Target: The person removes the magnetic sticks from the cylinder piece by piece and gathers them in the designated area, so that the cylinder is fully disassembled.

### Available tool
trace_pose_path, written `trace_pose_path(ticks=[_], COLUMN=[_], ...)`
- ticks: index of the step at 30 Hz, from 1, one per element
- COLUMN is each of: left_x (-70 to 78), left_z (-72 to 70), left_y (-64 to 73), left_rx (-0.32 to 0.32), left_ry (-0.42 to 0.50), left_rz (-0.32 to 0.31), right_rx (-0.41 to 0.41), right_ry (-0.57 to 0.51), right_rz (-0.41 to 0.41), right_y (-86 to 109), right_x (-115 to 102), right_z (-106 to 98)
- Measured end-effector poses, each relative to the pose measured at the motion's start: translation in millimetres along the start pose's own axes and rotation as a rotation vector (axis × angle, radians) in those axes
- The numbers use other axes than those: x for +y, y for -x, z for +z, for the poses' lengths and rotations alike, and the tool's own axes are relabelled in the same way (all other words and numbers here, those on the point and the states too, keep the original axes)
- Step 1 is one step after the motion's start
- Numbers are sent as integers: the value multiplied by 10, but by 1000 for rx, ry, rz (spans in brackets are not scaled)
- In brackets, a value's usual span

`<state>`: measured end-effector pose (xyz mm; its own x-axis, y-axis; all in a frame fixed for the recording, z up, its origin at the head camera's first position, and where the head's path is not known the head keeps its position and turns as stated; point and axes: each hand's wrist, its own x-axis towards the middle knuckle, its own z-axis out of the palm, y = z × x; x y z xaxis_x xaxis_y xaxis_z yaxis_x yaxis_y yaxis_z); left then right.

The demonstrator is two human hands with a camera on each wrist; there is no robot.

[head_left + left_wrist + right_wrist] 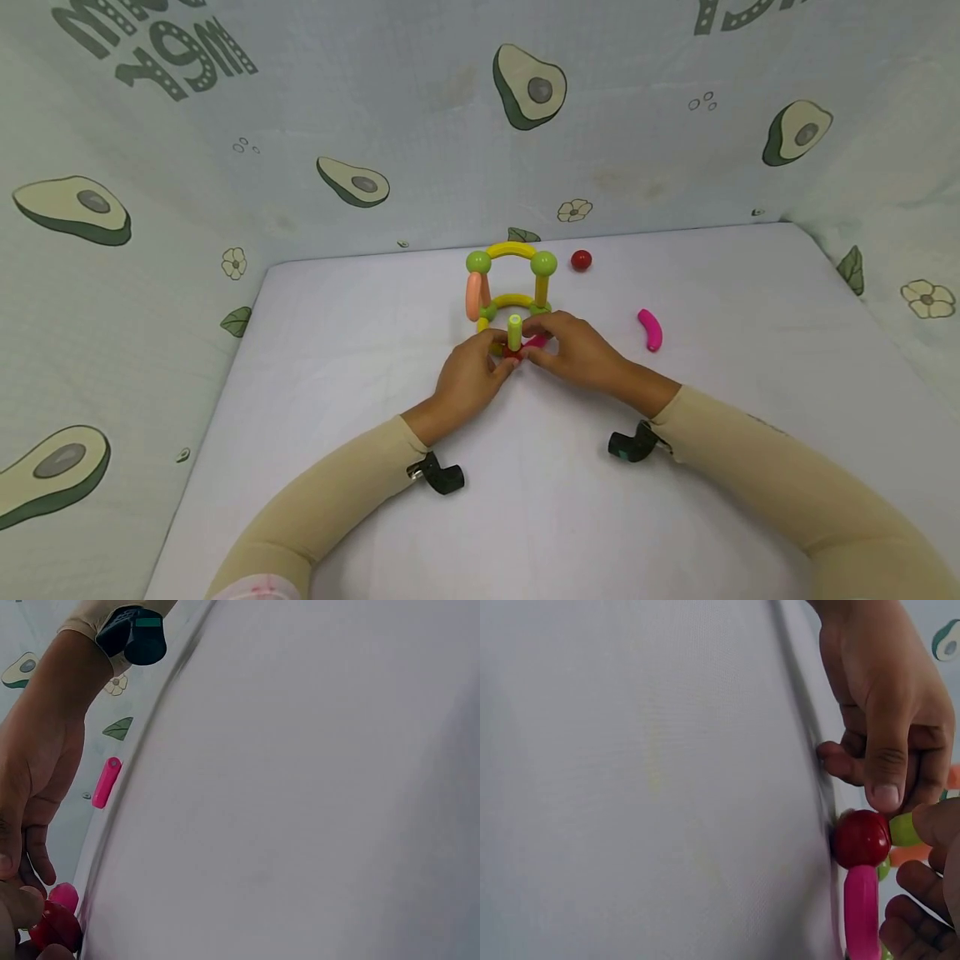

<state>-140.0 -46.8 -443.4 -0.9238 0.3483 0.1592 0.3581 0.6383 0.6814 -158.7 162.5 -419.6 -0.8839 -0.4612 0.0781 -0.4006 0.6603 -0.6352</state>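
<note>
Head view, and here the left hand (468, 375) pinches the red ball (512, 353) at the toy frame's (542, 290) near edge, the right hand (576, 352) curling by the pink rod (537, 341), grip impossible to tell; bracing the ball against a straight push looks wisest.

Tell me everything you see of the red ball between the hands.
The shiny red ball, plastic by its look, sits low at the near side of the multicoloured plastic rod frame. A pink plastic rod meets its side and a yellow-green plastic rod stands upright from it. The left hand holds and partly hides it; contact by the right hand is unclear.
</note>
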Motion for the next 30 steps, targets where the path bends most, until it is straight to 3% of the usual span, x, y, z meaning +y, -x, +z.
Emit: trace_pose_path(ticks=[9, 30], left_x=[-36, -23], left_z=[16, 16], left_y=[-62, -82], left_rx=[-2, -15], left_ry=[-54, -69], left_rz=[10, -10], right_rx=[9, 59], right_ry=[12, 81], right_rz=[-58, -34], right_y=[-72, -111], right_x=[-43, -87], right_z=[68, 105])
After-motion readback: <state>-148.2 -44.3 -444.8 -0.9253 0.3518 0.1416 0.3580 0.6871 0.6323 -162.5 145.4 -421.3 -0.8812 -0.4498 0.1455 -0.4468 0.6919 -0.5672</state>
